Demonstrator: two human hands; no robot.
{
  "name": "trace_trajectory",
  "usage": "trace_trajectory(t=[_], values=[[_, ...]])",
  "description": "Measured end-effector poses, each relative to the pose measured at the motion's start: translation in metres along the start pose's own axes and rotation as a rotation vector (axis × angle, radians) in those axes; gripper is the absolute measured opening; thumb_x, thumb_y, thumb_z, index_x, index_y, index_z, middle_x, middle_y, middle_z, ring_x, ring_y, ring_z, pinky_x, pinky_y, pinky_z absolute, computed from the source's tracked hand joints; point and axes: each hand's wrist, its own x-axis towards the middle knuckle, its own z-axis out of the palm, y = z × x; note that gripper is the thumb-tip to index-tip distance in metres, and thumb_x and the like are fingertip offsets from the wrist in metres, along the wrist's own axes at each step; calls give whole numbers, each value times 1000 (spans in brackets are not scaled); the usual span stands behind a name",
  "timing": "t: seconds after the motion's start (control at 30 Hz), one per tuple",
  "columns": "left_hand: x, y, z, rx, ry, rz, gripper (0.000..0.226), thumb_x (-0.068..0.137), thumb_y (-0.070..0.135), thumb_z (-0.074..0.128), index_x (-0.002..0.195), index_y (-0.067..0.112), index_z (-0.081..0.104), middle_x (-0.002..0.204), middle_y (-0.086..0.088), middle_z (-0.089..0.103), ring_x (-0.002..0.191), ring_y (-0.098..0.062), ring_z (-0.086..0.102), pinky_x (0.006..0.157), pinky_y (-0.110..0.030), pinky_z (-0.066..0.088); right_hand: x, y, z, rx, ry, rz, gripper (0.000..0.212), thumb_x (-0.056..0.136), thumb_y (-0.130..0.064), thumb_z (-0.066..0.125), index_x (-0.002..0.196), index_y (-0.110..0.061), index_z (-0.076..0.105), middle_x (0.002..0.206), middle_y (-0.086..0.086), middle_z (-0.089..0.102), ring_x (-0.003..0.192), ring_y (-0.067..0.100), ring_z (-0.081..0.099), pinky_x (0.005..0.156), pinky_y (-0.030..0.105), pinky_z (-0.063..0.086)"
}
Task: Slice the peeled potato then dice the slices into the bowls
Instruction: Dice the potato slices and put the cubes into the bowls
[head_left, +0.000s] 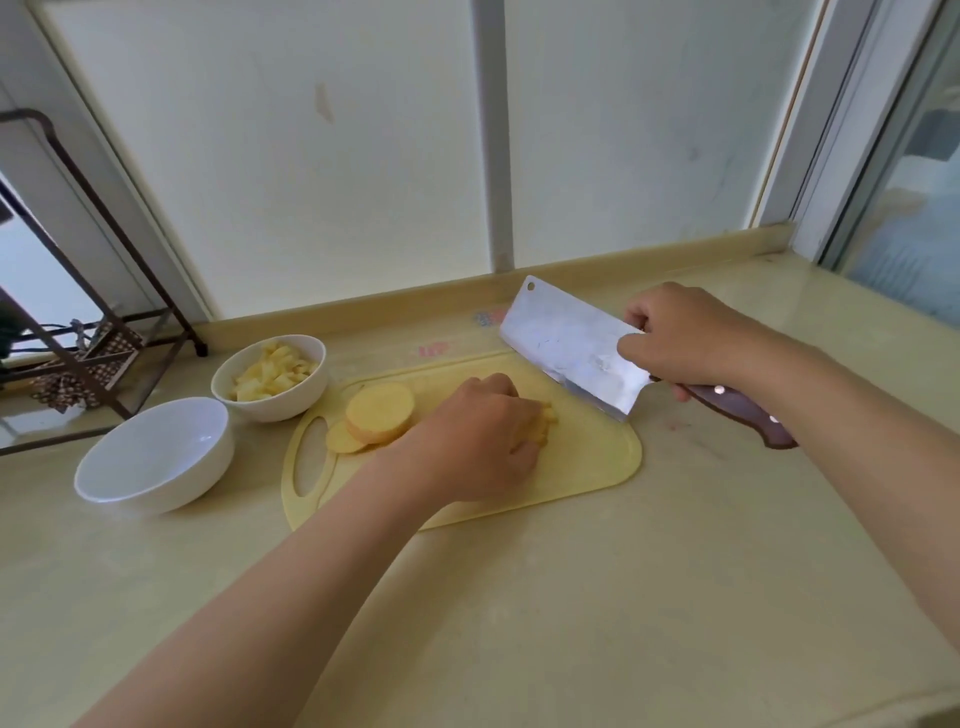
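We see the yellow cutting board (587, 457) lying on the pale counter (571, 597) just below the middle of the frame. Its long axis runs left to right, with the handle slot at the left end. Beside that slot sits a small stack of round potato slices (379, 410), lying flat, a thick one resting on thinner ones. At the middle of the board the left hand (478, 436) is palm down, its fingers curled over a little cluster of cut potato pieces (545, 421) and holding them together; only a few pieces show past the fingertips. To the right, the right hand (680, 338) grips the cleaver (566, 348) where blade meets handle, with the thumb lying on the flat of the blade and the fingers wrapped over the spine. The cleaver's long axis runs diagonally: the holed corner points to the upper left and the dark wooden handle to the lower right, while the cutting edge faces down-left over the board's far right part. We cannot tell whether the edge touches the board. Left of the board stand two white bowls, well apart from the cleaver — the farther bowl (280, 405) holds diced potato, and the nearer bowl (156, 452) sits just in front of it. A dark metal rack (104, 332) stands at the left edge of the frame.
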Motion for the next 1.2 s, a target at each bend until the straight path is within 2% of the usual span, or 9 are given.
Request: trace_trajectory(t=[0.1, 0.2, 0.4, 0.53, 0.7, 0.77, 0.8, 0.87, 1.2], values=[[3, 2, -2, -9, -19, -61, 40, 93, 39, 51, 131, 25, 54, 124, -1, 50, 114, -24, 47, 90, -34, 43, -18, -7, -3, -14, 13, 51, 4, 83, -11, 47, 80, -8, 48, 77, 18, 70, 52, 31, 68, 52, 31, 44], [4, 3, -2, -35, -30, -134, 46, 91, 44, 51, 131, 22, 52, 121, -1, 51, 114, -24, 48, 96, -38, 44, -38, -17, -4, -17, 3, 92, 8, 87, -10, 44, 90, -6, 50, 79, 18, 67, 58, 34, 71, 54, 31, 44], [4, 14, -2, -48, 36, -258, 45, 89, 45, 53, 125, 18, 55, 122, -4, 52, 113, -26, 49, 90, -34, 45, -69, -40, -1, -109, -60, 165, 6, 95, -9, 43, 91, -14, 45, 90, 12, 61, 64, 26, 68, 54, 28, 45], [2, 25, 3, -17, 86, -306, 37, 90, 42, 56, 114, 14, 57, 116, -9, 55, 109, -29, 52, 85, -35, 44, -75, -51, 8, -142, -85, 136, 10, 97, -9, 40, 89, -16, 41, 91, 10, 58, 73, 27, 66, 64, 36, 53], [-16, 5, -6, -115, 79, -292, 49, 89, 43, 61, 128, 13, 56, 124, -4, 57, 117, -25, 51, 96, -34, 44, -77, -58, 12, -192, -89, 60, 15, 100, -13, 38, 86, -17, 37, 90, 10, 57, 75, 27, 63, 60, 35, 45], [-24, -5, -3, -140, 103, -274, 32, 89, 40, 62, 109, 16, 63, 106, 2, 62, 108, -23, 56, 85, -31, 46, -79, -61, 14, -216, -83, 53, 17, 100, -13, 38, 84, -18, 36, 88, 8, 56, 73, 26, 60, 57, 34, 40], [-27, -8, 0, -140, 124, -266, 24, 88, 39, 62, 91, 15, 61, 93, 3, 62, 98, -23, 57, 77, -32, 46, -80, -63, 15, -238, -74, 50, 19, 101, -14, 39, 83, -19, 35, 87, 8, 55, 71, 24, 58, 55, 34, 37], [-30, -10, 3, -148, 167, -264, 28, 87, 38, 63, 77, 12, 59, 81, -1, 62, 82, -22, 56, 72, -37, 48, -82, -68, 18, -286, -50, 39, 22, 102, -15, 39, 81, -20, 33, 85, 6, 54, 69, 22, 54, 53, 34, 32], [-24, -4, 12, -197, 259, -265, 25, 86, 33, 62, 78, 10, 65, 75, -4, 63, 79, -25, 57, 70, -36, 49, -78, -73, 18, -260, -58, 43, 19, 102, -17, 38, 83, -18, 37, 85, 6, 55, 67, 23, 55, 54, 33, 33]])
